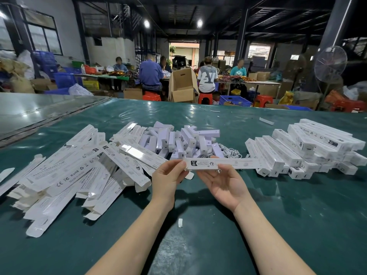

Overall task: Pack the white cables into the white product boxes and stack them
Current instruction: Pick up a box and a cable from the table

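Left hand (166,180) pinched one end of a long white cardboard box (230,163), mid-frame; right hand (225,184) clasped its middle from below.

Dark green plastic-covered worktable (297,215) fills the lower frame. A small white paper scrap (180,222) lies on it, lower centre. Upper centre: open brown cardboard carton (182,86), red plastic stools (204,98), blue plastic crate (236,100), seated workers (150,74). Upper right: round-caged pedestal fan (330,63).
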